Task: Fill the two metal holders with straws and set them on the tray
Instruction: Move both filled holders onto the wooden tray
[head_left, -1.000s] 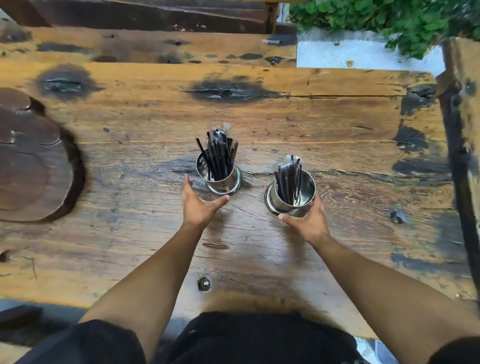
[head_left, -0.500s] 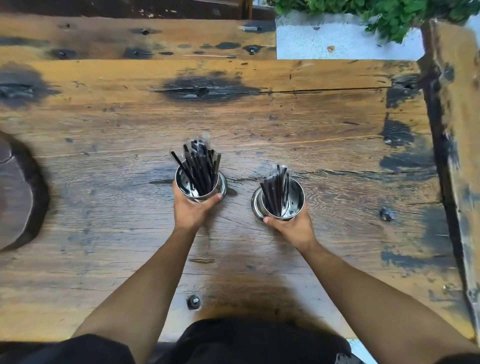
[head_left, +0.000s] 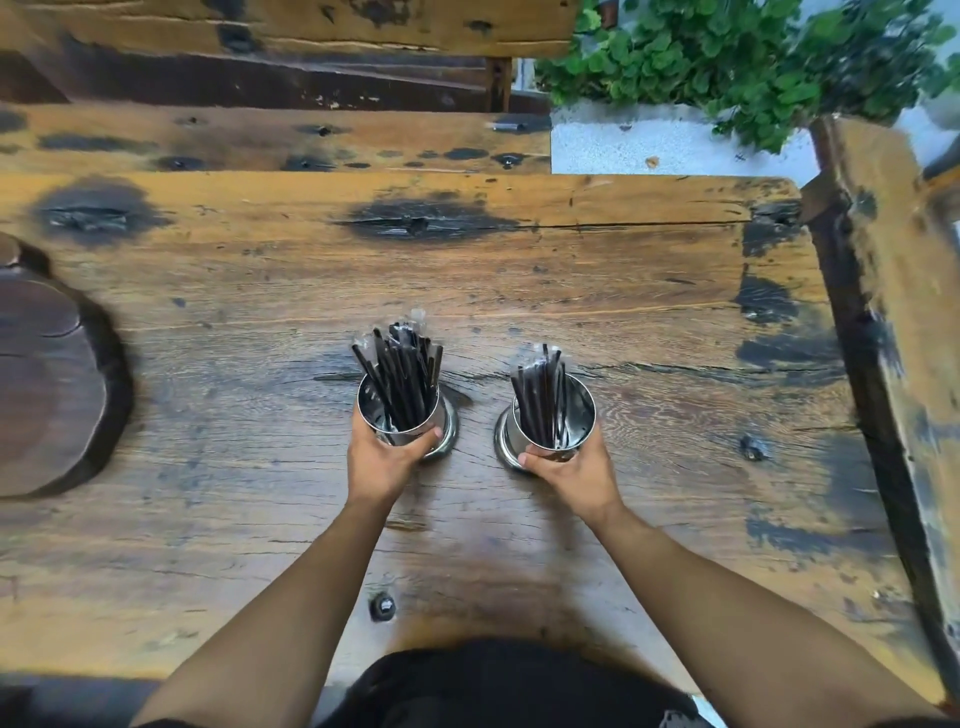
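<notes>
**Two straw-filled holders gripped on a worn wooden bench**

A weathered wooden bench (head_left: 519, 270), blotched with dark stains, fills the view. Nearest the person, a bolt head (head_left: 383, 606) sits in the planks between the forearms. Beyond it, the left hand (head_left: 382, 460) curls round the left metal holder (head_left: 400, 415), thumb across its near wall; the holder is packed with black straws (head_left: 402, 369) that fan above the rim. The right hand (head_left: 571, 475) grips the right metal holder (head_left: 558, 421) in the same way; this one carries a smaller bundle of wrapped black straws (head_left: 540, 395). The holders stand apart, side by side. A dark round wooden tray (head_left: 47, 395) lies well off to the left. Green plants (head_left: 753, 67) grow past the far edge.
</notes>
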